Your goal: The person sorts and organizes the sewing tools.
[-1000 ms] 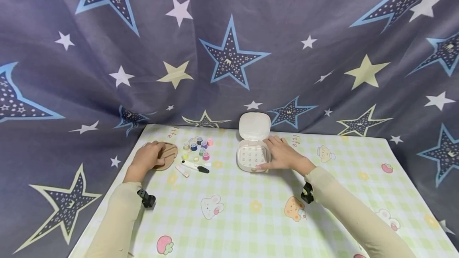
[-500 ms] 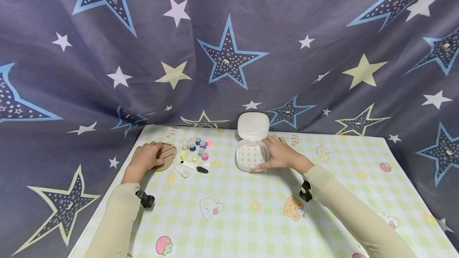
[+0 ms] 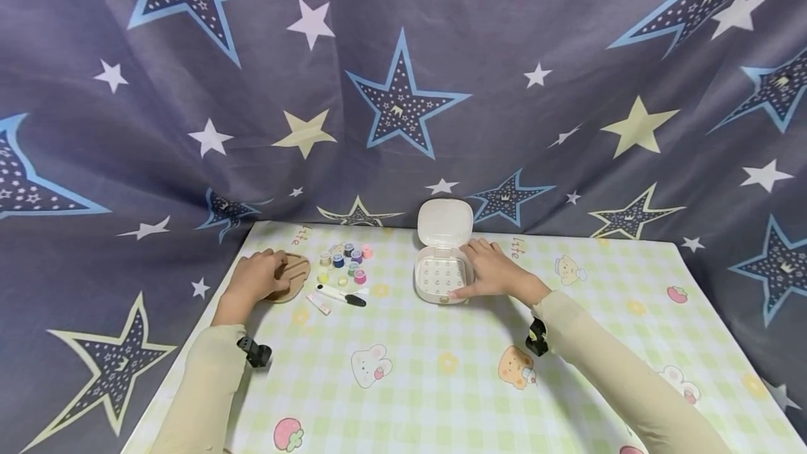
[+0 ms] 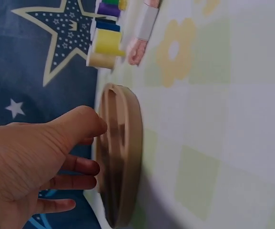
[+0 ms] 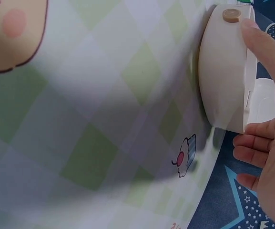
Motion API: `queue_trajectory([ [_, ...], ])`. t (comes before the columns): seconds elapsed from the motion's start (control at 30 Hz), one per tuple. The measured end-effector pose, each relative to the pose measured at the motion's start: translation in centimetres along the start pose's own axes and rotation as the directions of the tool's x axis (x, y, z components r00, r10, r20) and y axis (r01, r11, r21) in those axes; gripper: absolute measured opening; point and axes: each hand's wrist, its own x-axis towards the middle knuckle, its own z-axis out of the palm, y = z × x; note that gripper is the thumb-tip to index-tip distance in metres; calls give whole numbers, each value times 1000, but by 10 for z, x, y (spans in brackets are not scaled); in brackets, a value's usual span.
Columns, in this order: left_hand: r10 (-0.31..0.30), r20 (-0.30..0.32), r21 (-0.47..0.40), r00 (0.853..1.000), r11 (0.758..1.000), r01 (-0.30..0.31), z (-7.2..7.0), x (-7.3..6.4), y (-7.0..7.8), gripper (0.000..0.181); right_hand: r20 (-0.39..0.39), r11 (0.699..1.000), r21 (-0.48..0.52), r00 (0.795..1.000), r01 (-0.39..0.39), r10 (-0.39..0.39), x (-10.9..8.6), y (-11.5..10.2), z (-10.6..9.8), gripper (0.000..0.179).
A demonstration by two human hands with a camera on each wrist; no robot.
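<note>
At the table's left back, my left hand [image 3: 253, 279] touches a brown, rounded tray [image 3: 296, 272] with raised dividers. In the left wrist view its thumb overlaps the tray's edge [image 4: 133, 143], and the loosely bent fingers lie over its top face. My right hand [image 3: 498, 273] spans the right side of a small white box [image 3: 433, 296] with a lid [image 3: 445, 221] standing up behind it. Rows of little pegs show inside. The right wrist view has the thumb at the front rim beside a tan button [image 5: 231, 15], with fingertips at the box's back corner.
Several coloured thread spools [image 3: 338, 260] stand between tray and box. In front of them lie a white tool with a black end [image 3: 341, 295] and a small pink and white strip [image 3: 318, 303]. A star-printed curtain [image 3: 403, 181] hangs right behind the table.
The head view has shifted slightly. Both hands keep their places on the tray and the box.
</note>
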Motion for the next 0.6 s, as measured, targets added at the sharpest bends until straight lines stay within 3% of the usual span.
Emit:
queue_trajectory([
  [0.27, 46, -110, 16, 993, 999, -45, -18, 2, 17, 49, -1, 1000, 10, 1000, -11, 11, 0, -1, 0, 107],
  [0.47, 120, -221, -7, 968, 992, -125, -33, 10, 42, 49, -14, 1000, 10, 1000, -1, 1, 1, 0, 2, 107],
  [0.6, 187, -252, 22, 950, 982, -188, -37, 16, 63, 50, -16, 1000, 9, 1000, -2, 2, 1, 0, 2, 108],
])
